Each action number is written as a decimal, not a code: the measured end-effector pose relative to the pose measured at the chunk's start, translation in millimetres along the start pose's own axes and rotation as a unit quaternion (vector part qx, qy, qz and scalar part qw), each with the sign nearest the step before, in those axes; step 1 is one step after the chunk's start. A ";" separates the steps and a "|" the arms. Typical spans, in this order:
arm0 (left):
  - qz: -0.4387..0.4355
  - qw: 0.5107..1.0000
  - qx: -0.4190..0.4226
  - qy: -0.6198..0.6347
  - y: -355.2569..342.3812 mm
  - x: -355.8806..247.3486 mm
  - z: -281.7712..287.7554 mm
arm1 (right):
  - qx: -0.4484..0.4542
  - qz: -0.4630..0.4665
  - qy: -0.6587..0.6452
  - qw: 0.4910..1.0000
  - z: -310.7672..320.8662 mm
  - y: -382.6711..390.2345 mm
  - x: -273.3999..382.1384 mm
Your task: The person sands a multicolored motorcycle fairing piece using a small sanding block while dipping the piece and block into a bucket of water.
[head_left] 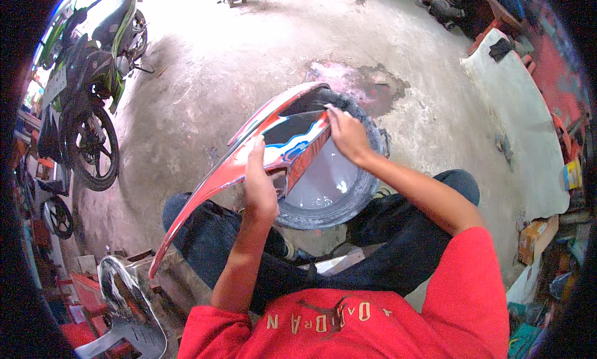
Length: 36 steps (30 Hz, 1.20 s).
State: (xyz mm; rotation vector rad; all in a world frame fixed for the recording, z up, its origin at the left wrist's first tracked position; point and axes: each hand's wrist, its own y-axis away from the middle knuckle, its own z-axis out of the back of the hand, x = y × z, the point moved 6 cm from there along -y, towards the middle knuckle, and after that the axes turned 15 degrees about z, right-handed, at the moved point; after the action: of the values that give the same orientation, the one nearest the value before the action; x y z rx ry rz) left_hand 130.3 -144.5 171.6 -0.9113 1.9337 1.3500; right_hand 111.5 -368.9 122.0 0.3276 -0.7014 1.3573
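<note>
A long, curved motorcycle fairing panel (217, 172), red with patches of white, blue and black, slants across a round black basin (323, 221) of cloudy grey water. My left hand (259, 188) grips the panel near its middle, thumb lying along the painted face. At the panel's far right end, my right hand (348, 132) has its bent fingers closed over the edge, above the basin's rim. Whether anything thin sits under those fingertips is hidden. The panel's narrow tail reaches down to the left, past my knee.
Two motorcycles stand at the left, one showing its black wheel (96, 147). A scuffed grey-and-white part (134, 303) lies at lower left. On the right are a large pale panel (522, 123) and a cardboard box (536, 239). A wet pinkish stain (348, 79) marks the concrete floor beyond the basin.
</note>
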 end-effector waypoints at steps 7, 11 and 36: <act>0.035 0.997 0.024 -0.062 3.9 3.5 -1.3 | -0.081 0.408 -0.112 0.903 15.9 32.3 85.4; 0.007 0.991 0.058 -0.123 9.9 -3.8 -18.1 | 0.010 0.047 -0.077 0.996 19.4 -4.2 35.2; -0.287 0.809 0.156 -0.489 -8.8 55.7 -15.0 | 0.010 0.544 -0.104 0.832 68.9 56.8 171.5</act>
State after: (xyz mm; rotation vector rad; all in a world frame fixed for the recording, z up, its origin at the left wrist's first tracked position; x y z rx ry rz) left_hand 103.6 -171.7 127.4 -0.4096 0.9059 0.8137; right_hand 47.3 -265.2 272.1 0.0602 -1.1350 2.4390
